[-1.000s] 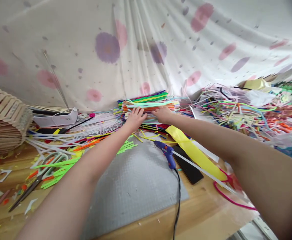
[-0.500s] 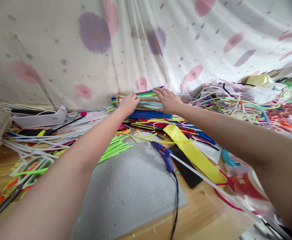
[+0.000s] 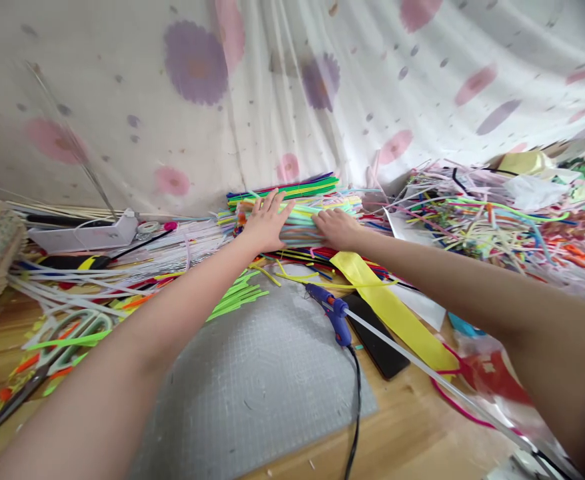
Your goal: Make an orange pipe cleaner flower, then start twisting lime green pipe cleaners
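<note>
Handling a bundle of pipe cleaners [image 3: 302,232] with both hands seems to be the step in hand. Taking the gray cutting mat [image 3: 262,380] as the dial, with twelve farthest from the person, the bundle lies just beyond twelve o'clock, close to the flowered curtain [image 3: 197,140]. Its stems run crosswise, with a green layer at the back.

The left hand [image 3: 267,223] is spread wide on the bundle's left part, fingers fanned toward one o'clock, and clasps nothing that can be made out. The right hand [image 3: 341,229] rests on the right part, its fingers bent and close together, pointing toward ten. Its thumb and underside are hidden, so I cannot tell whether it grips any stems or merely presses on them. Bare stems show between the two hands.

In my judgement, any move from here calls for even pressure from both sides so the loose stems do not roll or fan out; lifting some would need fingertips closing around them.

At one o'clock on the mat lies a purple glue gun [image 3: 336,315], with a yellow ribbon [image 3: 397,317] past it toward two. Scissors [image 3: 65,347] lie off the mat toward nine.
</note>
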The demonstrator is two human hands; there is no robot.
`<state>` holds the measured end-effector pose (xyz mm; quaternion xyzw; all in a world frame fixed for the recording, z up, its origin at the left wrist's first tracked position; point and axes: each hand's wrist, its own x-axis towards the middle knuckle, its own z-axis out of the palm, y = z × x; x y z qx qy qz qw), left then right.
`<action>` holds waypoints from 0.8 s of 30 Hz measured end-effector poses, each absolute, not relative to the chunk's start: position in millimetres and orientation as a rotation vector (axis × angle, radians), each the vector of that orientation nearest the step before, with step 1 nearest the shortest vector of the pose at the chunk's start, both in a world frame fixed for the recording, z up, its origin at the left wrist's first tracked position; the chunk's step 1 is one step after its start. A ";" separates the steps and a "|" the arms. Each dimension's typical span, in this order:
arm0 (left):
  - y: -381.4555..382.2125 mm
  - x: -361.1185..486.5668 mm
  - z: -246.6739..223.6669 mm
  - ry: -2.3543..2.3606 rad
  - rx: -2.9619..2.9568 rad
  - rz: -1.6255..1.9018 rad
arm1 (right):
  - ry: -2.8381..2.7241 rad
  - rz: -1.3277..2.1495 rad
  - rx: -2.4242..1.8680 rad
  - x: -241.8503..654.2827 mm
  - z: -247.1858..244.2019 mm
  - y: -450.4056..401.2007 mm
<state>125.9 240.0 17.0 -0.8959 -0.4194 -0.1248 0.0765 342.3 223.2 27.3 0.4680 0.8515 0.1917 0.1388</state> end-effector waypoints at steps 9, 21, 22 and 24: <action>201.7 133.6 -19.0 -1.256 -2.690 -0.475 | 2.389 -0.253 1.385 347.4 74.5 250.9; 188.7 142.5 -33.0 -1.404 -2.635 -0.417 | 2.308 0.131 1.786 292.6 38.8 316.9; 188.6 143.3 -33.3 -1.417 -2.638 -0.414 | 2.310 0.100 1.793 294.1 38.9 316.5; 189.0 144.7 -32.5 -1.439 -2.644 -0.406 | 2.313 0.071 1.804 297.3 41.1 314.5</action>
